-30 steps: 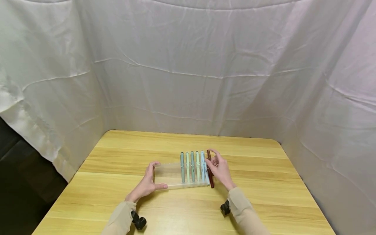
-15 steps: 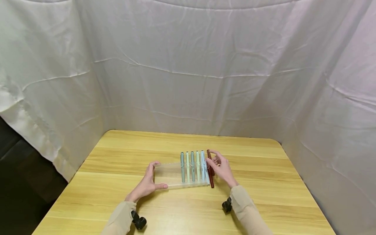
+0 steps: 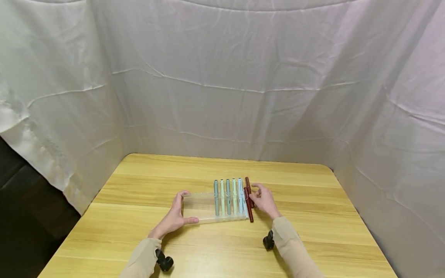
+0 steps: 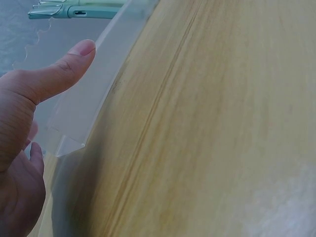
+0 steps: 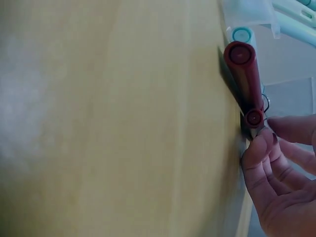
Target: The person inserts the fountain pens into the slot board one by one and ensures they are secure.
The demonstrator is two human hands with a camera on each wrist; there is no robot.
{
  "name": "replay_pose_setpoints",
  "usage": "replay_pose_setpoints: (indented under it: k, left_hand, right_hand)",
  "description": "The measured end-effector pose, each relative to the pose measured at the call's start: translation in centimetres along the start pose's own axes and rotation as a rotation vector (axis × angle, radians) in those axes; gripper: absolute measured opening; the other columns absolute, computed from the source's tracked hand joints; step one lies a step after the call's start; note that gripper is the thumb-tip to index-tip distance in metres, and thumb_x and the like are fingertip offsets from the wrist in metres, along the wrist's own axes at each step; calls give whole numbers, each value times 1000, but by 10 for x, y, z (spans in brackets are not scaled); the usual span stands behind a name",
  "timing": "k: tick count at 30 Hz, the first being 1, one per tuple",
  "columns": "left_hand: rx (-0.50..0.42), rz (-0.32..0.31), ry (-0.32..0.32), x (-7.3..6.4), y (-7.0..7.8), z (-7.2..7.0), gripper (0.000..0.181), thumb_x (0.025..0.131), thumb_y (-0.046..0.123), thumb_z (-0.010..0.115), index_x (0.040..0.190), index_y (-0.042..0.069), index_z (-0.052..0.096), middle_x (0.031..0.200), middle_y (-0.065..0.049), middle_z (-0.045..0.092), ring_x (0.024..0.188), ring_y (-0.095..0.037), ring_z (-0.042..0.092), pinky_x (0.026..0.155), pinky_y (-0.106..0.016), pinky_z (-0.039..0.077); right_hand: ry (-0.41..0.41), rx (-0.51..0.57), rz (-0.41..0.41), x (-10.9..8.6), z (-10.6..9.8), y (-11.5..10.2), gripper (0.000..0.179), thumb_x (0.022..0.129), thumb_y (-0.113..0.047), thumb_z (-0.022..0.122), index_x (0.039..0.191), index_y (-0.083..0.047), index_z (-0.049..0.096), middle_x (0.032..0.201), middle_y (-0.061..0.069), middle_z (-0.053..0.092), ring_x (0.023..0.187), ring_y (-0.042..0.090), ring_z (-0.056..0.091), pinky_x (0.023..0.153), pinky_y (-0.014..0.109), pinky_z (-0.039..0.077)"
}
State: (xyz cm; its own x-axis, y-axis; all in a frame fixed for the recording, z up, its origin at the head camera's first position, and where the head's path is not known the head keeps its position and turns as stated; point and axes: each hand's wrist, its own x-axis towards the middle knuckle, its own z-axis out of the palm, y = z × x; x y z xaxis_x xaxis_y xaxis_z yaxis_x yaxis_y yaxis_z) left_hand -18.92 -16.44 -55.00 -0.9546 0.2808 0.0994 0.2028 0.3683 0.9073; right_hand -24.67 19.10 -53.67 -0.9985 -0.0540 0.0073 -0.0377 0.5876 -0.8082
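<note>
A clear plastic pen tray (image 3: 199, 207) with notched edges lies on the table, and several capped pens in grey-green, pale green and light blue (image 3: 240, 197) stand side by side across its right part. My left hand (image 3: 176, 214) grips the tray's left end, thumb along the front wall (image 4: 81, 106) and fingers at the back edge. Just off the tray's right end lie two dark red pens (image 3: 249, 210), overlapping and offset lengthwise. My right hand (image 3: 264, 200) has thumb and index finger at the farther one, pinching it close behind its near end (image 5: 254, 117); the other fingers are curled.
The wooden table (image 3: 215, 251) has rounded far corners. Pale curtains (image 3: 222, 96) hang behind it and along both sides. A black wrist camera (image 3: 164, 261) sits on the left sleeve, another camera (image 3: 268, 241) on the right one.
My right hand has shifted slightly right and nearer, its index finger leaving the red pens' far end. The second red pen now shows apart from the first. The left hand and tray stay put.
</note>
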Motion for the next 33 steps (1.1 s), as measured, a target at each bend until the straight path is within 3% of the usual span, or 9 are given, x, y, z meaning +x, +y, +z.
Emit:
replay_pose_setpoints:
  k: [7, 17, 26, 33]
  left_hand:
    - [-2, -9, -4, 0, 0, 0, 101, 70, 19, 91, 146, 6, 26, 155, -23, 24, 153, -49, 14, 125, -65, 8]
    - [0, 6, 2, 0, -1, 0, 100, 69, 20, 91, 145, 6, 27, 153, -23, 27, 152, -49, 17, 124, -67, 10]
    - [1, 11, 3, -1, 0, 0, 100, 69, 20, 91, 145, 6, 27, 153, -24, 27, 151, -49, 19, 124, -67, 10]
    - [-5, 4, 3, 0, -2, 0, 99, 70, 20, 91, 145, 7, 28, 154, -23, 26, 152, -48, 15, 125, -66, 9]
  right_hand:
    - [-56, 13, 36, -3, -4, 2, 58, 88, 2, 70, 142, -1, 50, 77, 11, 65, 54, 13, 57, 48, 22, 50]
    - [-216, 29, 23, -19, -25, 10, 76, 87, 0, 72, 151, 5, 32, 68, 11, 65, 46, 14, 56, 44, 27, 52]
    - [-97, -88, 69, -3, -18, 5, 64, 96, -19, 68, 151, -2, 39, 83, 9, 62, 62, 15, 54, 54, 27, 47]
    - [-96, -143, 55, 2, -13, 6, 65, 92, -16, 70, 148, -3, 42, 79, 7, 59, 60, 14, 52, 52, 24, 45]
